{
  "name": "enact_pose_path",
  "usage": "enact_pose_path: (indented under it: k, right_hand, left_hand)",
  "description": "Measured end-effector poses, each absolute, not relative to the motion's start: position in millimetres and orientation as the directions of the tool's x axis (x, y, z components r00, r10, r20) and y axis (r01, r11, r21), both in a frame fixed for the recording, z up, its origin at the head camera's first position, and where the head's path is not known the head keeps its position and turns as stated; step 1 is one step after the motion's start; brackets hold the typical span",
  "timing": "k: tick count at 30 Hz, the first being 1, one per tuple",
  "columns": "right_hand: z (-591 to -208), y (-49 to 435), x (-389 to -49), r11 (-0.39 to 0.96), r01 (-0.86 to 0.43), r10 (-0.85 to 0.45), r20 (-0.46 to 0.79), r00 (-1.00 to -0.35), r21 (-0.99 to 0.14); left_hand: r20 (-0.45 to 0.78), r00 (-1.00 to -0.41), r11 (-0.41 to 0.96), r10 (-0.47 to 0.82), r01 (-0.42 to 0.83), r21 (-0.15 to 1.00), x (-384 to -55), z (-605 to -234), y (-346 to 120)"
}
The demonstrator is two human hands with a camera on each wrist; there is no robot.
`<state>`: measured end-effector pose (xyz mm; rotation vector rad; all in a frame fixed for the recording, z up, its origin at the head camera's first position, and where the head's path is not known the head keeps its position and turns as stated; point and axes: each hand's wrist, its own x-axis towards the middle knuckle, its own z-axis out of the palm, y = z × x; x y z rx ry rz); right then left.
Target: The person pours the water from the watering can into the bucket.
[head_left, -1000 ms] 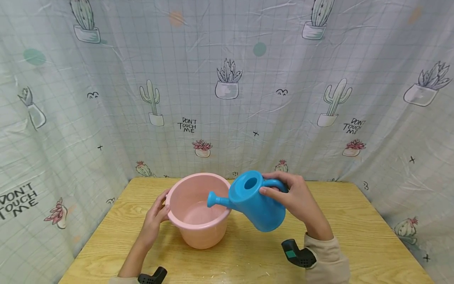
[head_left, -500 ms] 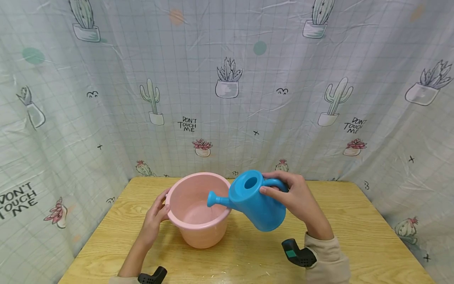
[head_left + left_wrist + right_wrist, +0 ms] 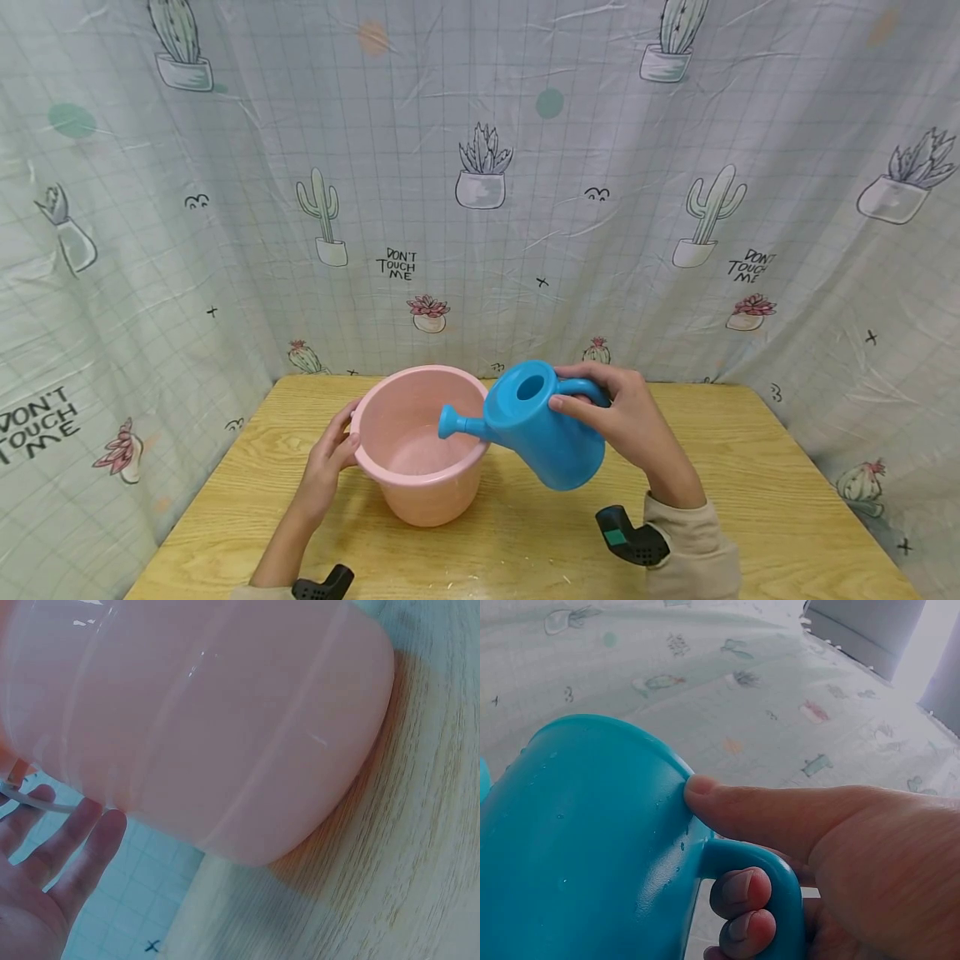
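Observation:
A pink plastic bucket (image 3: 431, 500) stands upright on the wooden table. My left hand (image 3: 324, 462) holds it by its left side, thumb at the rim. In the left wrist view, fingers (image 3: 105, 832) reach the outer wall by a thin pale handle (image 3: 45, 804). My right hand (image 3: 622, 408) grips the handle of a blue watering can (image 3: 551, 442), tipped to the left so that its spout (image 3: 457, 422) reaches over the rim into the bucket's opening. Up close, the right thumb presses the can's upper edge, fingers wrap the handle (image 3: 787, 900), and water drops dot the can.
The wooden table (image 3: 750, 483) bears small wet-looking specks near its front. A curtain (image 3: 540, 233) printed with cacti hangs close behind and along both sides. Black wrist devices (image 3: 630, 537) sit by the beige sleeves.

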<state>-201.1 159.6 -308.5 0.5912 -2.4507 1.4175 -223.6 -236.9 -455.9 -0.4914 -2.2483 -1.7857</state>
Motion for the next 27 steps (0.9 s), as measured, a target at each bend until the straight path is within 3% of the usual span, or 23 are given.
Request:
enact_pose_path:
  k: [27]
  right_hand:
    - [-309.0,160.3,-201.3,0.446,-0.456,-0.223,0.398,-0.89,-0.77]
  left_hand:
    - [0.362,-0.927,0.215,0.101,0.376,0.901,-223.1,-456.6,-237.1]
